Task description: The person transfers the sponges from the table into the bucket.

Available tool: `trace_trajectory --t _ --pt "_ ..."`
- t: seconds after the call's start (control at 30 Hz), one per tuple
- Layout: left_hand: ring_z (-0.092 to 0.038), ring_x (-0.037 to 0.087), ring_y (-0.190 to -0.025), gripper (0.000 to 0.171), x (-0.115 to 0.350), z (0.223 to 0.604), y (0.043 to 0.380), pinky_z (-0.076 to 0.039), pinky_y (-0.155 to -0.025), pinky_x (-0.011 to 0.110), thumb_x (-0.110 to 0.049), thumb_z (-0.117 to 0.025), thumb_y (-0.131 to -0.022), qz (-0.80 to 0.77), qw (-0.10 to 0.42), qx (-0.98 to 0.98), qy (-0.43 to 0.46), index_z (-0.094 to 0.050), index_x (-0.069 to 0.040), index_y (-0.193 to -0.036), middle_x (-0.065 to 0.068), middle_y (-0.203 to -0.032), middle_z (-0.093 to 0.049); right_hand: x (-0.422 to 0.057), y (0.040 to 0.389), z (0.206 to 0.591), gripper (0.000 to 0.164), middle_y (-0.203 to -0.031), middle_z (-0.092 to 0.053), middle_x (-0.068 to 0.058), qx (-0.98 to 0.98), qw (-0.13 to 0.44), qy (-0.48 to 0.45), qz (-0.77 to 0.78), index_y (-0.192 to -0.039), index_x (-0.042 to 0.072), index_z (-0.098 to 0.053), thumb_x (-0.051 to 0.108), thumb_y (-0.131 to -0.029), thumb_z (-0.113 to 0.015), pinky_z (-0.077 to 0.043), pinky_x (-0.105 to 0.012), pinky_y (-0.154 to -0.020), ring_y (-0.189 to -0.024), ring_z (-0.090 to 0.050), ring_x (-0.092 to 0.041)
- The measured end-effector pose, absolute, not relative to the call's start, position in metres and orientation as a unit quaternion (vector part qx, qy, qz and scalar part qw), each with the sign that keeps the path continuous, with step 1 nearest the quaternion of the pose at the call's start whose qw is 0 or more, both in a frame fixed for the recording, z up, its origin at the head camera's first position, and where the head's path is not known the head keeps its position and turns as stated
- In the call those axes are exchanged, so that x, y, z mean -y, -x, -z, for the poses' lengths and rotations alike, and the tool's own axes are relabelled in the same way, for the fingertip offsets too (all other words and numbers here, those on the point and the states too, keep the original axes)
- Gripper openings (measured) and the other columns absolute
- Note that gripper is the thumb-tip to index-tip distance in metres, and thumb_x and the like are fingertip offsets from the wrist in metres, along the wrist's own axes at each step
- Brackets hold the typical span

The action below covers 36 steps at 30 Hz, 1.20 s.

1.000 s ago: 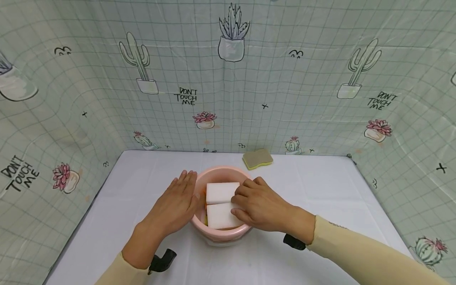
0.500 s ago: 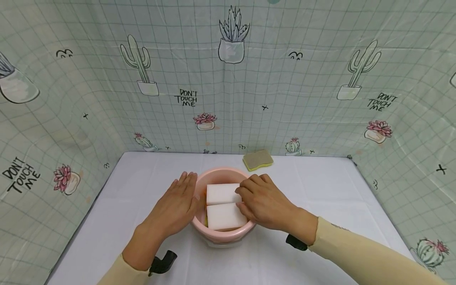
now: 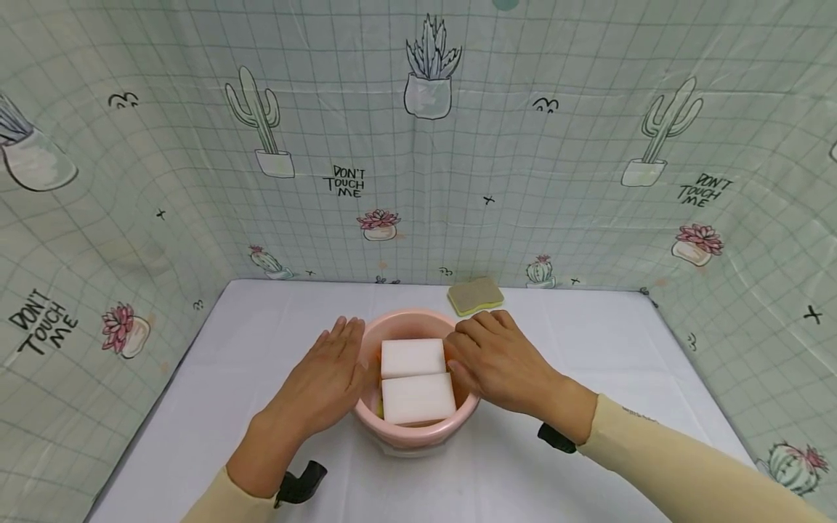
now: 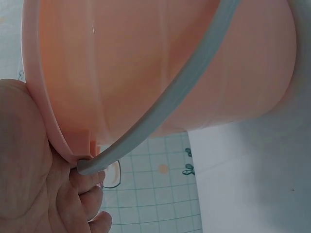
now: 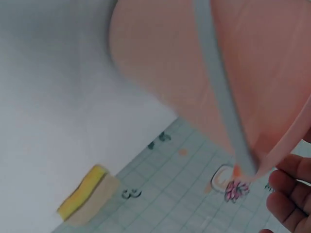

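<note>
In the head view a pink bucket (image 3: 418,436) stands on the table, with two white rectangular sponge-like blocks (image 3: 413,358) side by side on top inside it. My left hand (image 3: 323,381) lies flat along the bucket's left rim, fingers straight. Over the right rim is my right hand (image 3: 500,363), its fingers loosely bent and its fingertips dipping just inside, beside the blocks. The right wrist view shows bent fingers (image 5: 286,196) at the rim, with no item between them. Bits of orange and yellow show under the blocks, mostly hidden. A grey handle (image 4: 160,109) hangs down the bucket's side.
Behind the bucket, near the table's back edge, lies a yellow sponge (image 3: 476,296) with a grey-brown scouring side. A white cloth covers the table (image 3: 575,334). A green checked curtain (image 3: 314,109) with cactus prints encloses the back and sides.
My right hand has come off the white blocks and moved right and slightly back to the bucket's rim, uncovering their right ends. My left hand keeps its place at the left rim.
</note>
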State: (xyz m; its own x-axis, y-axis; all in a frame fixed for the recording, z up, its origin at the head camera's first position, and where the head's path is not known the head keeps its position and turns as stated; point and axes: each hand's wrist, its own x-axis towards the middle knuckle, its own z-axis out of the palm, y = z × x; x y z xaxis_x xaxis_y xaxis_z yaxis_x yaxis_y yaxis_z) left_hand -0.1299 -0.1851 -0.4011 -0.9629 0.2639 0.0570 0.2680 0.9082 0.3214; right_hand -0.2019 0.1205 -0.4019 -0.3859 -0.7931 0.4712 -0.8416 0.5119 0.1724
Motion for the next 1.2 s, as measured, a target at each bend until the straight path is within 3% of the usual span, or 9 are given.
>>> trace_trajectory --t 0.3,0.67,1.0,1.2 --pt "-0.021 0.036 -0.162 0.063 0.186 0.402 0.130 -0.021 -0.132 0.053 -0.027 -0.042 -0.112 0.168 0.001 0.977 0.130 -0.027 0.006 -0.164 0.020 -0.172 -0.029 -0.155 0.250 0.399 0.035 -0.115 -0.066 -0.011 0.845 0.277 -0.455 0.032 -0.122 0.004 -0.065 0.027 -0.096 -0.070 -0.048 -0.049 -0.090 -0.106 -0.061 -0.034" --pt "-0.021 0.036 -0.163 0.064 0.187 0.402 0.132 -0.021 -0.132 0.052 -0.028 -0.041 -0.111 0.163 -0.008 0.979 0.119 -0.027 0.006 -0.164 0.020 -0.172 -0.029 -0.186 0.329 0.421 0.049 -0.114 -0.063 -0.016 0.820 0.296 -0.436 0.223 -0.121 -0.002 -0.061 0.032 -0.090 -0.080 -0.048 -0.046 -0.085 -0.102 -0.058 -0.033" --pt "-0.023 0.036 -0.162 0.063 0.190 0.400 0.130 -0.022 -0.132 0.053 -0.027 -0.041 -0.111 0.155 -0.004 0.980 0.123 -0.029 0.007 -0.163 0.021 -0.170 -0.032 -0.163 0.366 0.443 0.043 -0.130 -0.064 -0.011 0.828 0.224 -0.434 0.274 -0.136 0.004 -0.063 0.027 -0.100 -0.069 -0.047 -0.045 -0.093 -0.114 -0.055 -0.030" --pt "-0.023 0.035 -0.162 0.063 0.186 0.399 0.132 -0.021 -0.133 0.051 -0.029 -0.040 -0.112 0.158 -0.006 0.980 0.124 -0.030 0.006 -0.163 0.019 -0.170 -0.033 -0.154 0.380 0.462 0.041 -0.128 -0.061 -0.007 0.831 0.187 -0.438 0.288 -0.137 0.009 -0.063 0.028 -0.101 -0.067 -0.044 -0.044 -0.093 -0.112 -0.051 -0.028"
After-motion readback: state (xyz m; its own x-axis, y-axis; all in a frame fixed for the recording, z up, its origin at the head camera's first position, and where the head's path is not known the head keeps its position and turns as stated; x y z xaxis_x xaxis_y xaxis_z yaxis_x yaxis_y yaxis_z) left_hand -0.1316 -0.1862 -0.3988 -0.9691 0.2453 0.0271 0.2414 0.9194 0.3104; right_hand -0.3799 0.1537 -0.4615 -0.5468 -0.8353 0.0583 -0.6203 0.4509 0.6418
